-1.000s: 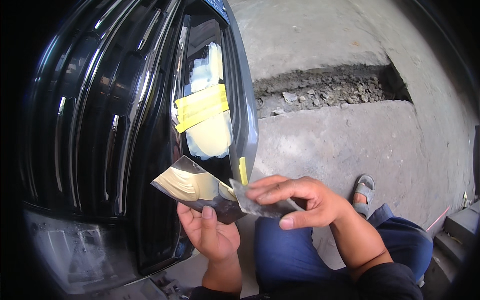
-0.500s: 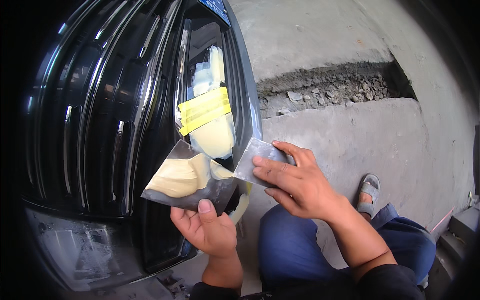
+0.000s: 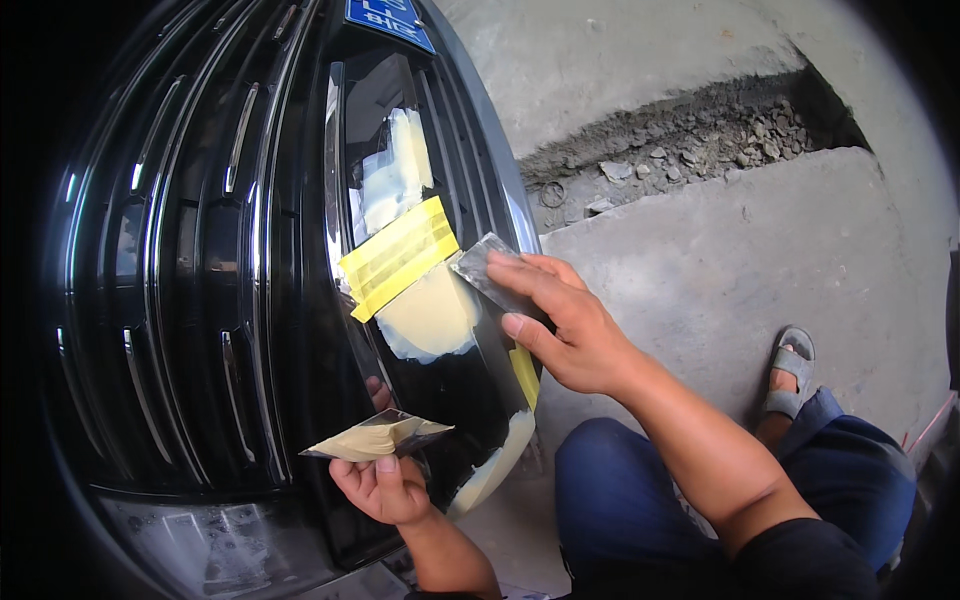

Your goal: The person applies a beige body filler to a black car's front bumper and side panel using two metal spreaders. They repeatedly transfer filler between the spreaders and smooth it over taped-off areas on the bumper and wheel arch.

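Note:
My left hand (image 3: 385, 485) holds a thin metal plate (image 3: 420, 430) heaped with cream putty (image 3: 370, 437), low over the black car bumper. My right hand (image 3: 560, 320) grips a grey scraper (image 3: 485, 260), its edge at the right end of yellow masking tape (image 3: 398, 258) on the bumper's glossy trim (image 3: 390, 385); whether it touches, I cannot tell. Below the tape lies a cream filler patch (image 3: 425, 320); above it is a paler patch (image 3: 395, 165). Further filler (image 3: 495, 470) and a short yellow strip (image 3: 525, 375) are lower right.
The slatted black grille (image 3: 185, 270) fills the left, under a blue plate (image 3: 385, 20) at top. At right, grey concrete (image 3: 680, 270) has a broken trench (image 3: 690, 150) with rubble. My blue-trousered legs (image 3: 620, 490) and sandalled foot (image 3: 790, 365) are below right.
My right hand has moved up and left with the scraper to the tape's edge. My left hand has lowered the putty plate and tilted it flatter, uncovering the bumper's lower trim.

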Demonstrator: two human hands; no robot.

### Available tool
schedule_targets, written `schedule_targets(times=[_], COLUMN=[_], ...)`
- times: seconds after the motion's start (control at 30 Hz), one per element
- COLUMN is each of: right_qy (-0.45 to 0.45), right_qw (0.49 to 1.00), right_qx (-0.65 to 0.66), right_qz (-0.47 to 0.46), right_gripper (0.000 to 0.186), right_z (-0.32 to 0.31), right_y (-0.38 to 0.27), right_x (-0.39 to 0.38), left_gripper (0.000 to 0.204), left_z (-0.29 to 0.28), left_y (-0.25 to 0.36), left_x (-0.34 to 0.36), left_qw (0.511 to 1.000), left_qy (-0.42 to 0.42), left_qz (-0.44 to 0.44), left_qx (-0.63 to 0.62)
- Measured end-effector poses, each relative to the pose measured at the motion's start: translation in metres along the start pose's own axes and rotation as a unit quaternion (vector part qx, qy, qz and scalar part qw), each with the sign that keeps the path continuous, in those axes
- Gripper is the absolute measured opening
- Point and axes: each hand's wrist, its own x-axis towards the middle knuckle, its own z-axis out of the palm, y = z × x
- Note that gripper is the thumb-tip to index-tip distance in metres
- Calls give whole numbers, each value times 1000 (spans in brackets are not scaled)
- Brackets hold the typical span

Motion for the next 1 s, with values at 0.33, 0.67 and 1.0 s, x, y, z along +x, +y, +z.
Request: schedule_targets(times=[0.33,0.67,1.0], right_qy=[2,10,23], right_qw=[1000,1000,999], right_qx=[-1,-16,-20], right_qz=[-3,5,11], right_gripper=[43,42,41], right_z=[8,6,6], right_y=[1,-1,0], right_x=[1,-1,-2], left_gripper=[50,51,51], left_z=[-7,-3,-4], left_y=[-7,-6,-6], left_x=[2,1,1], left_qw=[998,999,999], left_qy=[-45,-39,-41], left_qz=[27,36,34], left_qx=[-16,-5,-8])
